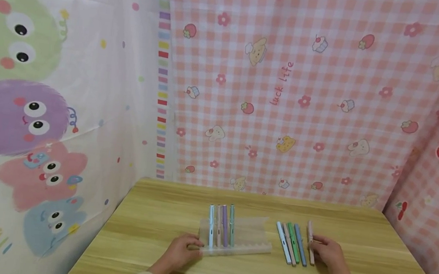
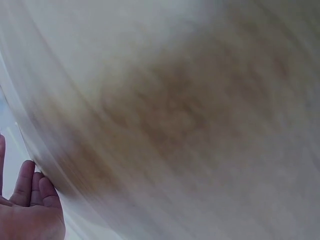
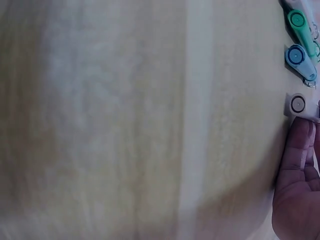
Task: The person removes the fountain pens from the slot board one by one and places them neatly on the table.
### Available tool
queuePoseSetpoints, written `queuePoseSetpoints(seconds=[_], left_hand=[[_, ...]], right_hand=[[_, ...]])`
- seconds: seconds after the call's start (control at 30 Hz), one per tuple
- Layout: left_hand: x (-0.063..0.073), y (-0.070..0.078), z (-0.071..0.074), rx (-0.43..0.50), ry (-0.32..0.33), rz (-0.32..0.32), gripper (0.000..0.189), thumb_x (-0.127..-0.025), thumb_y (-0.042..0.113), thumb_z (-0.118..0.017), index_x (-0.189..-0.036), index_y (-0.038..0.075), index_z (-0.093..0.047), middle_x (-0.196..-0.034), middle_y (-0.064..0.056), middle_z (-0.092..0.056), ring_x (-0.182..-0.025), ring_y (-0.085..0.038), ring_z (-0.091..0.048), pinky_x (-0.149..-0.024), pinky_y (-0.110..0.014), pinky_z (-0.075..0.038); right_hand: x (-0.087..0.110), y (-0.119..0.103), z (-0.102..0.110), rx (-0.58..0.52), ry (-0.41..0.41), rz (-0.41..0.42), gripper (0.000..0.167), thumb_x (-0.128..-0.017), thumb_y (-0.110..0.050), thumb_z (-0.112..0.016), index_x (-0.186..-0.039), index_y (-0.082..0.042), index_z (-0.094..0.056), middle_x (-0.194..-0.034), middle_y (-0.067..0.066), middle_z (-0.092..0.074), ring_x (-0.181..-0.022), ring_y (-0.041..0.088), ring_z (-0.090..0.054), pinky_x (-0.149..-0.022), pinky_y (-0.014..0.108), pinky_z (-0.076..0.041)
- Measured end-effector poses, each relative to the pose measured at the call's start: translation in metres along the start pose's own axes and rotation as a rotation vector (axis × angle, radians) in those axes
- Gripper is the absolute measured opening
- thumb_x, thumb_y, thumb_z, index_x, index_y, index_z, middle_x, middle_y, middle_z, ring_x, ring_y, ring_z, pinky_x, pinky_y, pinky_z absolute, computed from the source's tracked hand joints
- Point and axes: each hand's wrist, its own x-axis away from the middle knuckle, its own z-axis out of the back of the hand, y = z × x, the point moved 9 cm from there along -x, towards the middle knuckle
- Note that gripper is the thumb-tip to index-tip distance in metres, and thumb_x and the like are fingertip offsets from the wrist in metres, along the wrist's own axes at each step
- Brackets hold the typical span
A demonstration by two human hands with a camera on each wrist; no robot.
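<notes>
A clear, frosted plastic pen holder with a notched front strip lies on the table. Across its left part lie a light blue pen, a beige-pink pen, a purple pen and a grey-green pen. My left hand grips the holder's front left corner between thumb and fingers; the left wrist view shows only part of that hand. On the right, my right hand pinches a pale pink pen. Its round end shows beside the fingertips in the right wrist view.
Left of the pinched pen lies a row: a white-blue pen, a beige pen, a green pen and a blue pen. The wooden table backs onto a pink checked curtain.
</notes>
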Motion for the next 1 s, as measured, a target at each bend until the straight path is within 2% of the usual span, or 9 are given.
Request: queuePoseSetpoints(seconds=[0.1,0.3,0.47,0.6,0.77,1.0], left_hand=[[-0.0005,-0.0007,0.0002,0.001,-0.004,0.006,0.02,-0.082,0.011,-0.077,-0.101,0.005,-0.075,-0.123,-0.024,-0.062,-0.115,-0.05,-0.053,-0.099,-0.068,-0.037],[-0.0008,0.0001,0.0002,0.0,-0.01,0.01,0.02,-0.082,0.011,-0.077,-0.101,0.005,-0.075,-0.123,-0.025,-0.061,-0.115,-0.05,-0.053,-0.099,-0.068,-0.037],[-0.0002,0.0005,0.0,0.006,-0.01,0.019,0.02,-0.082,0.011,-0.077,-0.101,0.005,-0.075,-0.122,-0.025,-0.062,-0.115,-0.049,-0.053,-0.1,-0.068,-0.036],[-0.0001,0.0004,-0.0005,0.004,-0.01,0.013,0.02,-0.082,0.01,-0.077,-0.101,0.005,-0.075,-0.121,-0.024,-0.062,-0.115,-0.049,-0.054,-0.099,-0.068,-0.037],[0.0,-0.0008,-0.0008,0.006,-0.007,0.009,0.02,-0.082,0.01,-0.077,-0.101,0.005,-0.075,-0.121,-0.024,-0.062,-0.115,-0.049,-0.054,-0.099,-0.068,-0.037],[-0.0003,-0.0008,-0.0001,0.007,-0.005,0.0,0.02,-0.082,0.011,-0.077,-0.101,0.005,-0.075,-0.121,-0.024,-0.062,-0.114,-0.048,-0.054,-0.099,-0.067,-0.037]], right_hand=[[0.0004,0.0007,0.0,0.009,0.008,-0.003,0.048,-0.093,0.0,-0.06,-0.134,0.019,-0.044,-0.09,0.013,-0.072,-0.073,0.012,-0.066,-0.065,0.029,-0.057],[0.0027,-0.0027,-0.0003,0.05,0.014,0.028,0.051,-0.09,0.0,-0.061,-0.132,0.022,-0.043,-0.102,0.024,-0.069,-0.076,0.011,-0.065,-0.068,0.026,-0.057],[0.0028,-0.0023,0.0002,0.063,0.02,0.032,0.051,-0.09,0.0,-0.062,-0.132,0.022,-0.044,-0.12,0.034,-0.061,-0.081,0.012,-0.065,-0.071,0.027,-0.057],[0.0027,0.0017,0.0013,0.058,0.028,0.015,0.052,-0.09,0.0,-0.062,-0.134,0.02,-0.043,-0.132,0.036,-0.052,-0.08,0.009,-0.064,-0.071,0.026,-0.056],[0.0025,0.0034,0.0031,0.031,0.043,0.006,0.052,-0.09,0.0,-0.061,-0.134,0.019,-0.043,-0.129,0.035,-0.054,-0.078,0.008,-0.064,-0.07,0.026,-0.057],[0.0041,0.0002,0.0048,0.034,0.063,0.007,0.049,-0.093,-0.004,-0.059,-0.134,0.019,-0.045,-0.106,0.024,-0.069,-0.076,0.01,-0.064,-0.067,0.027,-0.057]])
